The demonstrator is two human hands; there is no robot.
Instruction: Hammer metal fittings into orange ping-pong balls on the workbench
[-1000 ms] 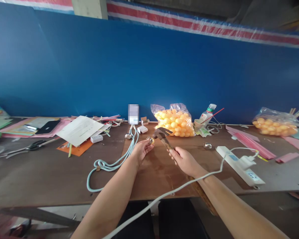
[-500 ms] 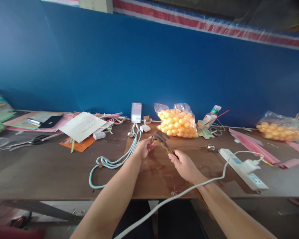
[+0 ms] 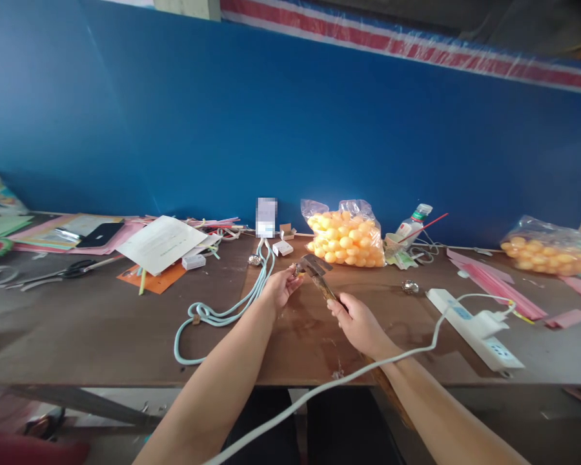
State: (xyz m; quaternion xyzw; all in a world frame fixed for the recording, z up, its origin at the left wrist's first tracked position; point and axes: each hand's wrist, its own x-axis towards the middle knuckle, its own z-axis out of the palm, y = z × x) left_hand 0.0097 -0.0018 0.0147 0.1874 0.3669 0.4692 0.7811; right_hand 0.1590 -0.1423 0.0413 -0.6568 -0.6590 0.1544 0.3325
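Observation:
My right hand [image 3: 361, 323] is wrapped around the wooden handle of a claw hammer [image 3: 323, 285], well up toward its head. The handle runs back under my right forearm. My left hand [image 3: 281, 287] pinches a small shiny metal piece [image 3: 297, 270] with something yellow at it; fingers and hammer head hide most of it. The hammer head is right beside this piece, and I cannot tell whether they touch. Similar silvery pieces lie on the table, one [image 3: 254, 259] by the light-blue cord [image 3: 223, 314] and another [image 3: 409, 287] to the right.
A clear bag of orange-yellow balls [image 3: 346, 239] stands behind the hammer. At right lie a white power strip [image 3: 474, 330] and a second bag of balls [image 3: 547, 253]. A white cable [image 3: 319, 389] crosses in front of my right forearm. Papers [image 3: 161, 244] and scissors [image 3: 77, 268] lie left.
The hammer head has come down and left toward the piece in my left hand, which it now partly hides. The view has shifted slightly. Over the last half second the hands have barely moved.

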